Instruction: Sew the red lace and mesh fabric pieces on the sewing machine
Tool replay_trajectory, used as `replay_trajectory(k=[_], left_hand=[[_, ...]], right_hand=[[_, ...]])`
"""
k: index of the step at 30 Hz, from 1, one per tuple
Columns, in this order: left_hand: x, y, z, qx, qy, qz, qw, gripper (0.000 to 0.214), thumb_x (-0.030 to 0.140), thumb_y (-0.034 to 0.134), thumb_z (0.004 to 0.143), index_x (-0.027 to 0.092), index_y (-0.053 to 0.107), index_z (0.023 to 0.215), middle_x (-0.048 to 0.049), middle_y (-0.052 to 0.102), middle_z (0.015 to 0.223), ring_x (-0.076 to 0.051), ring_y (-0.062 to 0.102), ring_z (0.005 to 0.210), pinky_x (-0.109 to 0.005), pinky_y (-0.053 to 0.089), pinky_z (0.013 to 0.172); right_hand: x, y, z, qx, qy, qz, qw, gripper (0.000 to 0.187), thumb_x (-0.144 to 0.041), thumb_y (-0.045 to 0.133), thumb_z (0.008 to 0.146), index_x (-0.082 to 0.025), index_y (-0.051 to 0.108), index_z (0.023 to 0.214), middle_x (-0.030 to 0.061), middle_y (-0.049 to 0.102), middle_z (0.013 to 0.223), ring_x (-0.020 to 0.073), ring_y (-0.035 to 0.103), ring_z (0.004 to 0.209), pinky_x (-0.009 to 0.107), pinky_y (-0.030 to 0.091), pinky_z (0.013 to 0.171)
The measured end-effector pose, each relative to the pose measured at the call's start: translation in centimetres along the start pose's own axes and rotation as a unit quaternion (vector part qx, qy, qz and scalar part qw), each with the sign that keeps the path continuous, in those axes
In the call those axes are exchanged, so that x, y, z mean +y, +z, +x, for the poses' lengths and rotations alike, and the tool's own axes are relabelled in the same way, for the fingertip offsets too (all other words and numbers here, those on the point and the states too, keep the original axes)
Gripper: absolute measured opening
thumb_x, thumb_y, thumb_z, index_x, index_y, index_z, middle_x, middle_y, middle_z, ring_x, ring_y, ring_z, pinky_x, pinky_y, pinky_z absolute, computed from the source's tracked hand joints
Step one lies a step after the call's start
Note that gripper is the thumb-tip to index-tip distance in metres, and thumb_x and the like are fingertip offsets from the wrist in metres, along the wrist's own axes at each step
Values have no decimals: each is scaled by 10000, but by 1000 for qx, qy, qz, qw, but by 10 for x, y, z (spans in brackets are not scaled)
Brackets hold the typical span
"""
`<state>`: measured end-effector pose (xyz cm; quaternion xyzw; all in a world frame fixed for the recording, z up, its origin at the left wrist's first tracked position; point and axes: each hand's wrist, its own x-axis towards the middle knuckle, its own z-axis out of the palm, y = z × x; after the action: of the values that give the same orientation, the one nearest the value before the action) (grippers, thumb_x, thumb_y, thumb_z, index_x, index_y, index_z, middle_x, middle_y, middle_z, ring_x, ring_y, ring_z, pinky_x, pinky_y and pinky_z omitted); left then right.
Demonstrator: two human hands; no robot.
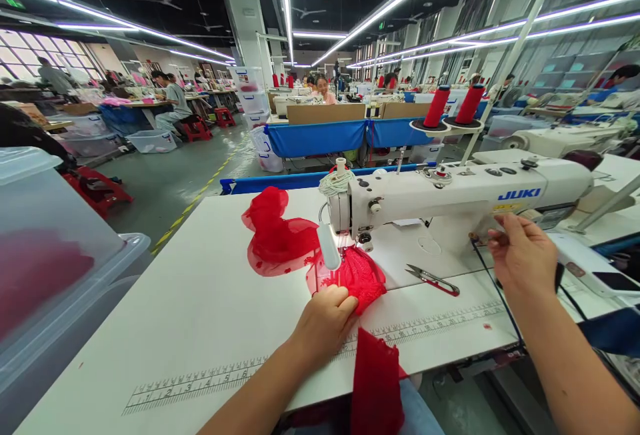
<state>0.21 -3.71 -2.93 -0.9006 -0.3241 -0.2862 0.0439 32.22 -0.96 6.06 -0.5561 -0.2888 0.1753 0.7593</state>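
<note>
In the head view, my left hand [327, 318] is closed on the near edge of a piece of red lace fabric [364, 276], which lies under the needle area of a white JUKI sewing machine [425, 195]. Sheer red fabric [283, 238] spreads over the table to the left of the machine head. My right hand [525, 255] is raised beside the machine's right-hand pillar, its thumb and fingers pinched together. Whatever is between those fingertips, if anything, I cannot make out. Thread snips [434, 280] with red handles lie between my hands.
A ruler scale [200, 381] is marked along the front of the white table [165, 315]. A red fabric strip [376, 378] hangs over the front edge. Red thread cones [437, 107] stand behind the machine. A clear plastic bin [45, 221] is at left. Other people work farther back.
</note>
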Motion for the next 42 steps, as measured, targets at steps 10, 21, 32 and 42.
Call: replay_trajectory(k=[10, 21, 32, 42], left_hand=[[0, 3, -2, -4, -2, 2, 1000, 223, 134, 463, 917, 198, 448, 704, 1, 507, 689, -150, 403, 611, -280, 271, 544], [-2, 1, -5, -55, -41, -9, 998, 220, 137, 464, 927, 200, 454, 716, -1, 514, 722, -154, 434, 650, -289, 316, 569], [2, 0, -2, -59, -33, -7, 998, 230, 169, 450, 948, 198, 474, 721, -6, 510, 711, -155, 421, 629, -295, 284, 553], [1, 3, -4, -45, -32, -26, 998, 240, 164, 467, 946, 200, 428, 713, 0, 489, 710, -153, 427, 639, -293, 275, 560]], right_hand=[[-52, 15, -20, -149, -294, -372, 868, 233, -547, 474, 859, -382, 626, 798, 79, 687, 891, 367, 640, 904, 451, 412, 626], [-101, 88, 60, -343, -271, -515, 737, 394, -638, 507, 805, -296, 649, 672, 10, 632, 619, 195, 510, 578, 350, 369, 557], [-116, 73, 40, -328, -391, -644, 570, 278, -427, 482, 891, -311, 735, 888, 16, 695, 1022, 197, 572, 732, 312, 274, 530], [-125, 89, 60, -377, -437, -681, 450, 256, -213, 485, 851, -242, 644, 652, 32, 692, 808, 182, 552, 690, 357, 295, 662]])
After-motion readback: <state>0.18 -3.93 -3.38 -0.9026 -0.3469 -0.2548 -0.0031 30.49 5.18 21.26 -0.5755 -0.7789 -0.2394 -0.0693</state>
